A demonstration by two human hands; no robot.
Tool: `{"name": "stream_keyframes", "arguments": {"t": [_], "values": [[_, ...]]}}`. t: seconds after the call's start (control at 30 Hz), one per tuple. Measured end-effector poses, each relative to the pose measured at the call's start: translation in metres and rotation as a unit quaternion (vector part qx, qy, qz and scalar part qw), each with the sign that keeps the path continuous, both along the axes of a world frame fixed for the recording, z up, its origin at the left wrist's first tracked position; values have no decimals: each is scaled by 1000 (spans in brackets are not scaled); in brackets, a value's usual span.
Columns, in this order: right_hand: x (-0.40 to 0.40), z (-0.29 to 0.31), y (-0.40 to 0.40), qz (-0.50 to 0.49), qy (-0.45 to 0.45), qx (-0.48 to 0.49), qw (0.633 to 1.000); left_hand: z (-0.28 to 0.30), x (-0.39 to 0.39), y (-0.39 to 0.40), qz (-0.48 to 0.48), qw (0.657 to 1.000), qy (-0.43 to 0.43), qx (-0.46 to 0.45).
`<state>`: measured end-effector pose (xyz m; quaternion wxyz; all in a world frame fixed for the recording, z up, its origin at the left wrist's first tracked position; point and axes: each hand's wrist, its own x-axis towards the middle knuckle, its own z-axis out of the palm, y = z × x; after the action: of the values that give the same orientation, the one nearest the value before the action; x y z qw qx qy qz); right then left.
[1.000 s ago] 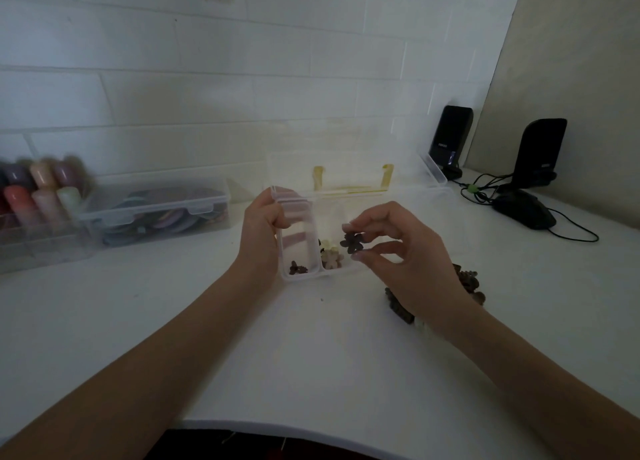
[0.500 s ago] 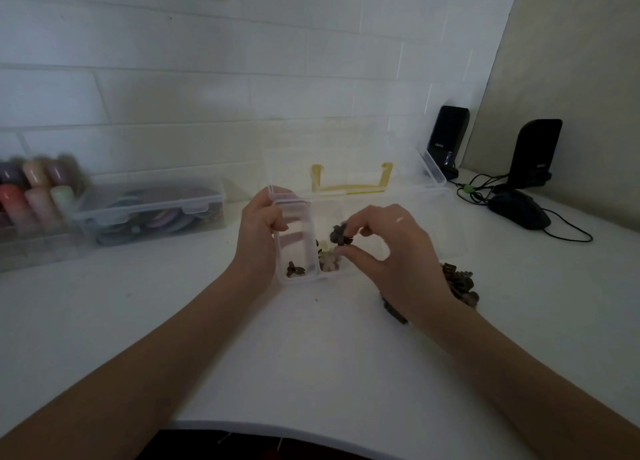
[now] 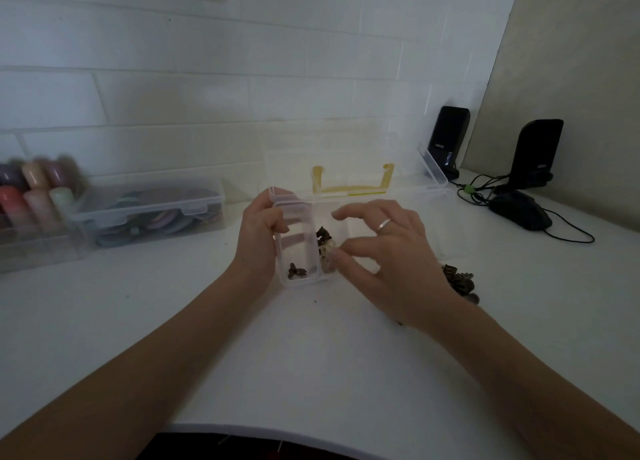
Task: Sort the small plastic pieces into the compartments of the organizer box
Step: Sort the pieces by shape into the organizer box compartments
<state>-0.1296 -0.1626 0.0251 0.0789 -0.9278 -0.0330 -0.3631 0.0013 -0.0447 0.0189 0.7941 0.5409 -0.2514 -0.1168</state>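
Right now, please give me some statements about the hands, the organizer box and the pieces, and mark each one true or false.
1. The left hand grips the left end of the organizer box. True.
2. The lid of the organizer box is closed. False: it stands open behind the box.
3. The leftmost compartment holds a dark piece. True.
4. The right hand rests flat on the table, away from the box. False: it is over the box, fingers spread.
5. A pile of dark pieces lies on the table to the right of the right hand. True.
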Motion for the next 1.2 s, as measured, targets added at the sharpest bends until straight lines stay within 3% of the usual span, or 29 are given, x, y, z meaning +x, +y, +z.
{"name": "stream_keyframes", "arguments": {"t": [0.17, 0.33, 0.47, 0.6, 0.7, 0.73, 0.8, 0.9, 1.0, 1.2], "values": [[4, -13, 1, -75, 115, -124, 983, -1, 1, 0, -5, 1000, -3, 3], [5, -5, 4, -79, 136, -126, 979, 0, 0, -1, -9, 1000, 2, -3], [3, -3, 1, -24, 164, -94, 982, -2, 1, -2, -11, 1000, 17, -13], [-9, 10, -9, 52, 73, 37, 995, -1, 3, -2, -9, 1000, 22, -3], [-20, 29, -25, 28, -41, 111, 993, 0, 4, 0, -13, 999, 40, -4], [-24, 35, -33, 23, -26, 149, 988, 0, 4, 0, -12, 999, 44, -6], [-33, 42, -44, 7, 84, 188, 978, 0, 5, 1, -5, 999, 51, -9], [-37, 41, -52, -106, 253, 43, 961, -1, 10, 3, 2, 998, 66, -15], [-34, 38, -50, -173, 293, -25, 940, -2, 13, 2, 10, 997, 76, -18], [-31, 25, -50, -167, 343, 13, 924, 1, 12, 4, 24, 997, 74, -17]]}}
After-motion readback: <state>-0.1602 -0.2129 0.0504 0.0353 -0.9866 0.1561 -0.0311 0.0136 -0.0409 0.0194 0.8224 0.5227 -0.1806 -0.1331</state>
